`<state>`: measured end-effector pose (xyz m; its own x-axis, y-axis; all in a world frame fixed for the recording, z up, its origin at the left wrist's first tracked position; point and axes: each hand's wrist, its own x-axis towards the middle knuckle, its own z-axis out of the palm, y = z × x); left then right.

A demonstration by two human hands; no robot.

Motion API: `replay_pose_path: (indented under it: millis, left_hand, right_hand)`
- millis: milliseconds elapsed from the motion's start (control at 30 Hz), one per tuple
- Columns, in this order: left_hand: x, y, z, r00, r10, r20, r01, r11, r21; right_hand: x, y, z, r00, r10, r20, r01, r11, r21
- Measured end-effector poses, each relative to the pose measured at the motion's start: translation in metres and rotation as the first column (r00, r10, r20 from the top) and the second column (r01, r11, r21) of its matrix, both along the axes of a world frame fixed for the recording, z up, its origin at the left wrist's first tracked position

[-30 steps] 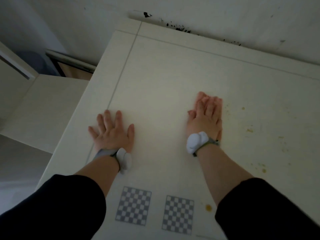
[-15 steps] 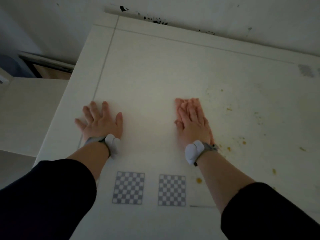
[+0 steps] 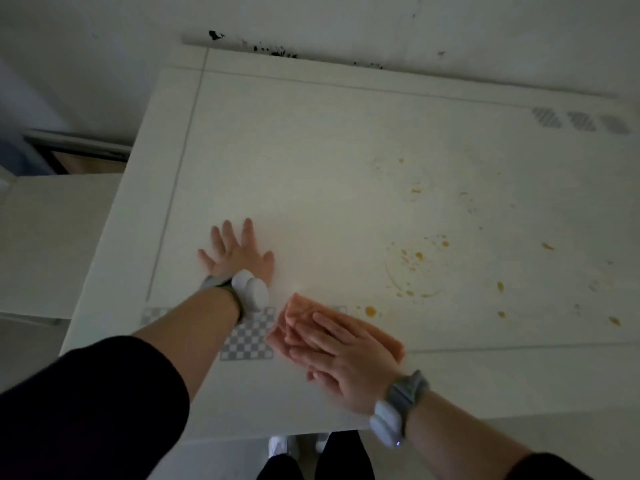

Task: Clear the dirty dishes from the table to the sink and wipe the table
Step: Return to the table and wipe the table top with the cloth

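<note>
A white table (image 3: 311, 161) fills the view, with no dishes on it. My right hand (image 3: 341, 362) lies flat on a pink-orange cloth (image 3: 298, 310), pressing it onto the tabletop near the front edge. My left hand (image 3: 235, 252) rests flat on the table to the left, fingers spread, holding nothing. Orange food spots (image 3: 419, 255) and a faint ring mark (image 3: 415, 268) dot the table to the right of the cloth. One larger orange drop (image 3: 370, 310) lies just right of the cloth.
Checkerboard markers (image 3: 247, 337) are stuck on the table between my hands, and more grey markers (image 3: 581, 121) at the far right corner. A white wall with dark specks (image 3: 273, 51) runs behind the table. A lower white surface (image 3: 45, 244) stands to the left.
My right hand has slid the cloth back toward the front edge, fingers now pointing left. The camera has shifted right, showing more of the stained right side. My left hand stays flat.
</note>
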<state>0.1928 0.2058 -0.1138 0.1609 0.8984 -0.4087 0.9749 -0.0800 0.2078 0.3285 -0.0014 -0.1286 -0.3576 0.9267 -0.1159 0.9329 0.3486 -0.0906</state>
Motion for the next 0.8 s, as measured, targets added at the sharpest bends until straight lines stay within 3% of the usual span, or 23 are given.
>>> replay_pose_path:
  millis: [33, 100, 200, 267, 333, 400, 500, 634, 800]
  left_hand:
    - [0.006, -0.012, -0.001, 0.999, -0.024, 0.021, 0.025, 1.0, -0.015]
    - [0.017, -0.038, 0.0, 0.997, -0.051, 0.065, 0.054, 0.997, -0.047]
    - [0.036, -0.065, 0.002, 0.99, -0.045, 0.131, 0.053, 0.997, -0.062]
    - [0.051, -0.074, 0.005, 0.985, -0.049, 0.165, 0.062, 0.995, -0.074]
    - [0.067, -0.075, 0.008, 0.981, -0.055, 0.185, 0.072, 0.994, -0.088]
    - [0.074, -0.071, 0.01, 0.983, -0.054, 0.178, 0.071, 0.993, -0.09]
    - [0.087, -0.064, 0.009, 0.983, -0.07, 0.17, 0.085, 0.993, -0.083]
    - [0.104, -0.053, 0.004, 0.989, -0.085, 0.124, 0.094, 0.993, -0.067]
    - [0.138, -0.025, -0.003, 0.992, -0.062, 0.107, 0.063, 0.998, -0.001]
  right_hand:
    - [0.021, 0.006, 0.0, 0.999, -0.029, 0.034, 0.029, 1.0, -0.004]
    - [0.053, 0.019, 0.004, 0.966, -0.249, 0.063, 0.252, 0.967, -0.032]
    - [0.052, 0.033, 0.002, 0.795, -0.606, 0.027, 0.607, 0.793, -0.063]
    - [0.026, 0.027, -0.002, 0.728, -0.685, 0.0, 0.683, 0.727, -0.069]
    - [0.008, 0.005, 0.0, 0.821, -0.57, 0.0, 0.57, 0.821, -0.041]
    - [0.014, -0.022, 0.0, 0.947, -0.32, 0.036, 0.321, 0.947, -0.026]
    - [0.051, -0.044, 0.001, 0.99, -0.116, 0.084, 0.119, 0.993, -0.028]
    - [0.086, -0.021, 0.0, 0.989, -0.047, 0.139, 0.052, 0.998, -0.032]
    - [0.133, 0.037, 0.003, 0.989, -0.098, 0.115, 0.095, 0.995, 0.035]
